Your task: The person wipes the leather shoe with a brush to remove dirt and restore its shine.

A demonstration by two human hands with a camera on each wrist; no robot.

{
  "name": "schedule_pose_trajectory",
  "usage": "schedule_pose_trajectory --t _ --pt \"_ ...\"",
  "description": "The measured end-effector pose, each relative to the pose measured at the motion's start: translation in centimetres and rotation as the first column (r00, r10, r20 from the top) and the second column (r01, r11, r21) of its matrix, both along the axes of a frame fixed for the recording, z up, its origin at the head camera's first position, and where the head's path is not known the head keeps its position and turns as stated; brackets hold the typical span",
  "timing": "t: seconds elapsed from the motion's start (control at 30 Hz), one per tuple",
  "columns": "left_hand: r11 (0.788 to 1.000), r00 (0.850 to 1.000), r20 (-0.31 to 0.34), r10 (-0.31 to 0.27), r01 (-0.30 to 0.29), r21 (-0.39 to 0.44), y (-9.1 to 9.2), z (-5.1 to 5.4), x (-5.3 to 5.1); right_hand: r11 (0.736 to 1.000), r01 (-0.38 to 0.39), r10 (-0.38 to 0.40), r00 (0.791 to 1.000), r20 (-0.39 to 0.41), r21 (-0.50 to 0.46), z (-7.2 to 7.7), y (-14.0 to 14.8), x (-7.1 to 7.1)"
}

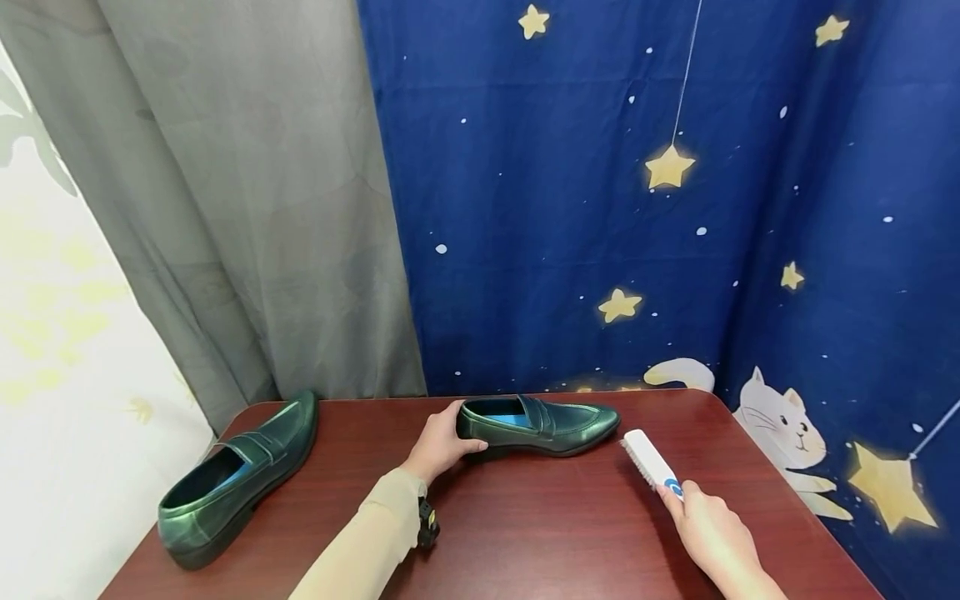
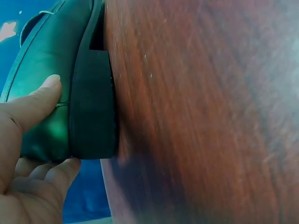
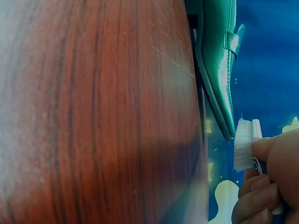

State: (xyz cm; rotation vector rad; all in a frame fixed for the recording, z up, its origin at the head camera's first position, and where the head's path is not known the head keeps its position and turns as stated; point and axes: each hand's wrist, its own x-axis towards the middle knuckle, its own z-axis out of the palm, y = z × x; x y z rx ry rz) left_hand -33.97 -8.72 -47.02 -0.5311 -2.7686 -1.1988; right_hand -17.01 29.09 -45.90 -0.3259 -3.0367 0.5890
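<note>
A dark green loafer (image 1: 566, 425) lies sole down near the table's far edge, its toe to the right. My left hand (image 1: 438, 443) grips its heel; in the left wrist view the thumb (image 2: 44, 100) presses the heel's side and the other fingers curl behind it. A white brush (image 1: 648, 458) with pale bristles is held by its handle in my right hand (image 1: 712, 533). Its head is close to the loafer's toe, and the right wrist view shows the bristles (image 3: 243, 144) a little apart from the toe. Blue lining shows inside the loafer.
The matching green loafer (image 1: 240, 479) stands at the table's left side, toe pointing away. Beneath everything is a reddish-brown wooden table (image 1: 540, 533). Behind it hang a grey curtain (image 1: 262, 208) and a blue star-patterned curtain (image 1: 540, 208).
</note>
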Motion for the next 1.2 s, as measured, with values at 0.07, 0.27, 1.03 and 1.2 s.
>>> schedule_pose_trajectory --t 0.07,0.27,1.03,1.2 --pt "1.000 1.000 -0.008 0.002 -0.003 -0.008 0.1 0.1 -0.3 1.000 0.005 -0.005 1.000 -0.009 -0.004 0.0 0.1 0.0" --pt "0.998 0.999 0.009 0.040 -0.039 -0.044 -0.2 0.4 -0.9 1.000 0.010 -0.011 0.999 -0.037 -0.021 -0.2 -0.3 -0.2" --pt "0.998 1.000 0.019 0.016 -0.014 -0.067 -2.8 0.5 -1.7 0.999 0.019 -0.019 1.000 -0.008 -0.026 -0.1 -0.6 0.0" --pt "0.984 0.999 -0.001 0.033 -0.033 -0.174 -6.5 0.9 0.5 0.999 0.009 -0.009 1.000 -0.010 -0.031 -0.6 -1.0 0.2"
